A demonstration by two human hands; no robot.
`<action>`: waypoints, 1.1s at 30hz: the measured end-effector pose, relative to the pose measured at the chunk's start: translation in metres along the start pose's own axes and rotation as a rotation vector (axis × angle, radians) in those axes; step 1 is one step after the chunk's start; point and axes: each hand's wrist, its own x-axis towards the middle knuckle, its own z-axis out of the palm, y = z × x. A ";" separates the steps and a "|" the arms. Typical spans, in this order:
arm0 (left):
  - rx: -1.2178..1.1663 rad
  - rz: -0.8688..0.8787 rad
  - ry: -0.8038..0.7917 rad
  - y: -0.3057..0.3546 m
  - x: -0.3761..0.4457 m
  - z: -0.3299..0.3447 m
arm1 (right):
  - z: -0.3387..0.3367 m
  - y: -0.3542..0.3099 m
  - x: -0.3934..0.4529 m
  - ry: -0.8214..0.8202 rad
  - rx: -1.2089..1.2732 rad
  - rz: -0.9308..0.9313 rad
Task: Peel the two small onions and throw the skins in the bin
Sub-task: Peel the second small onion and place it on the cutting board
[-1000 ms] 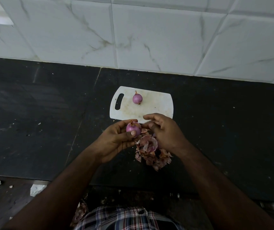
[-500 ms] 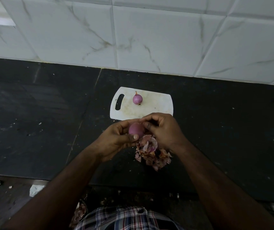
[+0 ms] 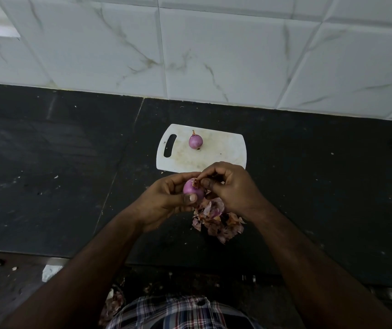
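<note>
My left hand [image 3: 166,200] grips a small purple onion [image 3: 191,189] between thumb and fingers, just in front of the white cutting board [image 3: 223,153]. My right hand [image 3: 231,188] pinches a brownish bit of skin at the onion's top end. A second small purple onion [image 3: 195,141] with a dry stalk lies on the board, untouched. A heap of pink and brown onion skins [image 3: 218,222] lies on the black counter under my right hand, partly hidden by it. No bin is in view.
The black stone counter [image 3: 48,174] runs left to right, with a white marbled tile wall [image 3: 214,55] behind it. Its front edge is near my body. Scraps and some skins [image 3: 113,305] lie on the floor below the counter at the left.
My left hand has turned the onion so its end faces up. My right fingers have closed in on that end and pinch the skin there. The other onion has not moved.
</note>
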 end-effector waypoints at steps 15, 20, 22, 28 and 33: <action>0.031 -0.025 -0.063 0.005 -0.003 -0.001 | -0.009 -0.005 -0.003 -0.206 -0.087 -0.015; 0.028 -0.031 -0.062 0.002 -0.002 -0.005 | -0.008 -0.005 -0.003 -0.196 -0.094 -0.019; 0.036 -0.034 -0.070 0.001 -0.002 -0.005 | -0.010 -0.007 -0.003 -0.217 -0.113 -0.026; 0.038 -0.049 -0.070 0.000 -0.001 -0.003 | -0.014 -0.010 0.000 -0.295 -0.181 0.004; 0.010 -0.046 -0.072 -0.001 -0.001 -0.003 | -0.014 -0.007 0.001 -0.308 -0.214 -0.021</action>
